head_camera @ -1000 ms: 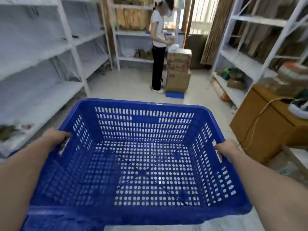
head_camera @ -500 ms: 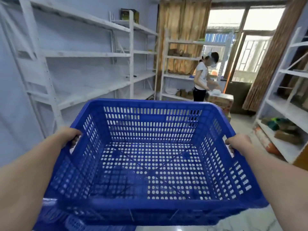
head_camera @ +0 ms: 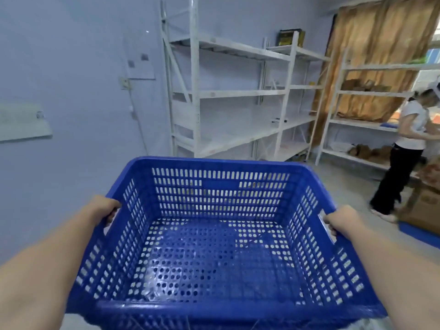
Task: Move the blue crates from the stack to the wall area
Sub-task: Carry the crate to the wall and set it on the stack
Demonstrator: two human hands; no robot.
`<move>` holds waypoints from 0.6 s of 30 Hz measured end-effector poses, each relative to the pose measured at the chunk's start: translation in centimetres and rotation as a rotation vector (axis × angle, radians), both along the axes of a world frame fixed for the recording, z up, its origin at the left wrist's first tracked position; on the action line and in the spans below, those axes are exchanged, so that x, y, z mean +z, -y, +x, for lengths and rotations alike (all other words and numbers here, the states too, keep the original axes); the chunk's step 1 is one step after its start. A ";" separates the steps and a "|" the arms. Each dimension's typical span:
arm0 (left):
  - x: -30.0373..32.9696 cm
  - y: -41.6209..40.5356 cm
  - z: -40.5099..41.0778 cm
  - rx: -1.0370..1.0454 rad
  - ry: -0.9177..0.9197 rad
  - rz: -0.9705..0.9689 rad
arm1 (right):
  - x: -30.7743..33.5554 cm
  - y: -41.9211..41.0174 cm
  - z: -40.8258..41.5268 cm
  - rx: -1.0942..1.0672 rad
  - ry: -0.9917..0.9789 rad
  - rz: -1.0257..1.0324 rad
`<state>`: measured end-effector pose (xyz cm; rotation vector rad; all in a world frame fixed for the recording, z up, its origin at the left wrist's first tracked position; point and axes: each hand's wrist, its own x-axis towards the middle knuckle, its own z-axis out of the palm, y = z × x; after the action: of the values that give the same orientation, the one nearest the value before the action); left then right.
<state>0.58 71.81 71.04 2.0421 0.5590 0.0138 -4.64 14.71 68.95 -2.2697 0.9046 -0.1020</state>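
item: wall [head_camera: 71, 67], pale blue, filling the left of the view; a light panel [head_camera: 22, 122] fixed to it at the far left edge, a sheet of paper [head_camera: 140, 65] higher up, a small socket [head_camera: 125, 82] just below the sheet with a thin cord hanging down from it.

item: left hand [head_camera: 104, 208], fingers curled into the handle slot in the left side wall of the crate, gripping it; bare forearm running down to the lower left corner.

item: blue crate [head_camera: 214, 234], perforated plastic, slotted side walls, round holes in the floor; held in the air between both hands in the lower centre of the view, upright, open side up, nothing inside; far rim toward the wall and shelving.

item: white metal shelving [head_camera: 228, 91], standing against the wall behind the crate, several tiers; a dark box [head_camera: 291, 38] on the top tier at its right end.

item: brown curtain [head_camera: 381, 44], hanging in the upper right corner behind a second shelf unit [head_camera: 357, 125] that carries brown packages.

item: right hand [head_camera: 340, 220], fingers curled over the handle slot in the right side wall of the crate, gripping it.

item: second person [head_camera: 404, 151], white top, dark trousers, standing at the right edge beside the second shelf unit; cardboard box [head_camera: 423, 206] on the floor just beside their feet.
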 end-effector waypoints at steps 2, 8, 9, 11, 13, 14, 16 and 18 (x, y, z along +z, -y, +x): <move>-0.9 -4.2 -1.3 0.064 -0.017 0.001 | -0.8 -4.1 2.2 0.068 -0.040 -0.004; -4.0 -14.5 -4.9 0.263 -0.109 0.012 | -2.0 -15.6 9.2 0.262 -0.093 -0.075; -4.4 -15.7 -5.3 0.297 -0.115 0.009 | -2.6 -17.1 10.6 0.296 -0.108 -0.074; -5.1 -17.9 -5.7 0.348 -0.117 0.006 | -3.7 -20.1 13.0 0.363 -0.134 -0.082; -5.7 -20.0 -5.6 0.388 -0.139 0.009 | -4.7 -22.9 15.4 0.425 -0.164 -0.094; -6.0 -21.0 -5.5 0.407 -0.157 0.014 | -5.0 -24.2 16.7 0.445 -0.168 -0.080; -6.7 -22.8 -5.0 0.456 -0.185 0.019 | -5.5 -26.9 20.2 0.482 -0.125 -0.043; -7.1 -24.6 -4.2 0.510 -0.184 0.017 | -6.0 -29.6 24.1 0.550 -0.120 -0.080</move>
<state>-3.58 96.36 63.92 1.8771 1.1861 0.1358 19.43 44.29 62.97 -2.5364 0.3099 0.2481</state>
